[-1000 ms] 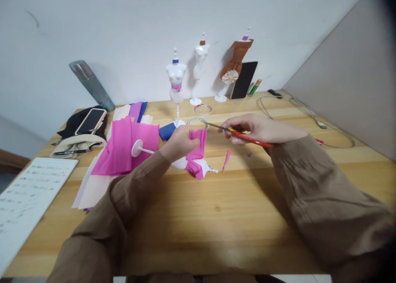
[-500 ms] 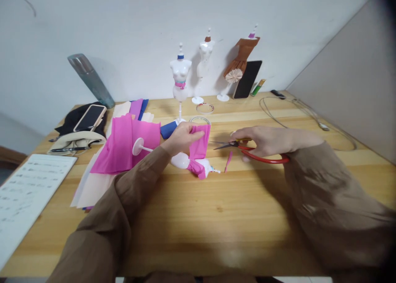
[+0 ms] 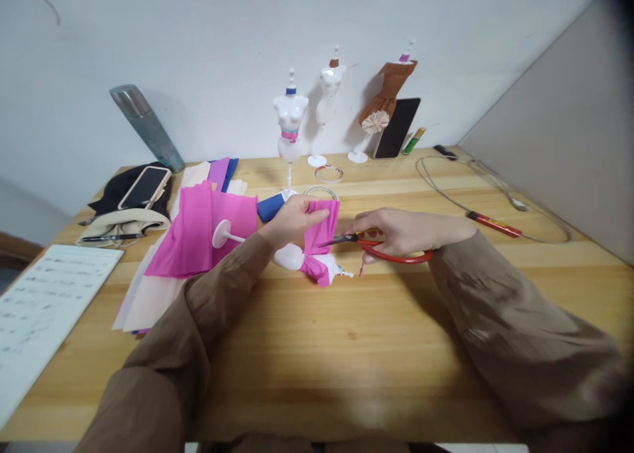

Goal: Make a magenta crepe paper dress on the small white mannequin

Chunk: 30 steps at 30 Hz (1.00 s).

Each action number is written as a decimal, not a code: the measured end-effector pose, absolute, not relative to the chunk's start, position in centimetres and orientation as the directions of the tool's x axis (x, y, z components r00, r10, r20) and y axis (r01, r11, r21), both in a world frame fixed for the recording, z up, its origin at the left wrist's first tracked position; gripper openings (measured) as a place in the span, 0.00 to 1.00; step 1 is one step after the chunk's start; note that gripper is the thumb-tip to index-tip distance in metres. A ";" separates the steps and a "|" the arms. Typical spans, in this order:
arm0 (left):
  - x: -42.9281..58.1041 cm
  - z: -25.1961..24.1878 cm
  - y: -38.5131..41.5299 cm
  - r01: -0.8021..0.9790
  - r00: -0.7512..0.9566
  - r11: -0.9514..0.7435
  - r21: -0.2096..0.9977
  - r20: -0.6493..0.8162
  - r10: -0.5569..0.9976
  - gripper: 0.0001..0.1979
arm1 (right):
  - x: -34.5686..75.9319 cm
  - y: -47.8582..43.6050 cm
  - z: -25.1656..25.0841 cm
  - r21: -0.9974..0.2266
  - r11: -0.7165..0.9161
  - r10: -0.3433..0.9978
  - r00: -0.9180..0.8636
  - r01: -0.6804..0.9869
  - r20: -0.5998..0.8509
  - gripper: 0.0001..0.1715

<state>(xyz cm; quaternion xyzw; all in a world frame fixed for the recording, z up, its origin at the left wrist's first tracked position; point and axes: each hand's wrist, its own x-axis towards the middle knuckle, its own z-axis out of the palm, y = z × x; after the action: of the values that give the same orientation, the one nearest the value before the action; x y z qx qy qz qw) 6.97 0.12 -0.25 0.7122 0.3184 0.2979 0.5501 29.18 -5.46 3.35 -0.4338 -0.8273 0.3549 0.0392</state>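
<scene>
A small piece of pink fabric is pinched in my left hand, held up over the table. My right hand grips a pair of scissors with red handles. Their dark blades reach the lower right part of the fabric; whether they are cutting it I cannot tell. Just below lies a white mini mannequin on its side, pink cloth wrapped round its chest. A narrow pink scrap rests under my right hand, partly hidden.
Pink fabric sheets and paler pieces are piled at left. Several mini mannequins stand behind, one in a brown dress. Also around are a phone, spray bottle, paper sheet, cable and red tube.
My right hand has moved left with the scissors, bringing the blades from beside the fabric onto it. The red tube at right is now uncovered. My left hand stays nearly still.
</scene>
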 end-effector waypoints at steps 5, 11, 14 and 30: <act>7.1 -0.3 0.3 0.100 0.622 -0.162 0.982 0.066 0.780 0.09 | 29.4 -5.3 3.1 -0.603 0.343 0.735 -0.605 0.720 -0.304 0.31; 7.1 -0.2 0.2 0.097 0.612 -0.136 0.986 0.049 0.790 0.08 | 29.5 -5.1 2.7 -0.596 0.345 0.737 -0.602 0.725 -0.306 0.28; 7.1 -0.2 0.2 0.113 0.595 -0.135 0.984 0.041 0.802 0.08 | 29.4 -5.0 2.5 -0.617 0.342 0.732 -0.613 0.708 -0.298 0.28; 7.3 -0.2 0.1 0.096 0.582 -0.091 0.991 0.018 0.813 0.08 | 29.2 -5.3 2.9 -0.674 0.295 0.691 -0.638 0.678 -0.340 0.31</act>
<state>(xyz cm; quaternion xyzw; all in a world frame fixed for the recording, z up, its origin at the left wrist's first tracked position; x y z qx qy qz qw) 7.35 0.14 -0.23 0.6714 0.3386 0.3075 0.5831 29.21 -5.27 2.87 -0.4251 -0.8046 0.4145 0.0077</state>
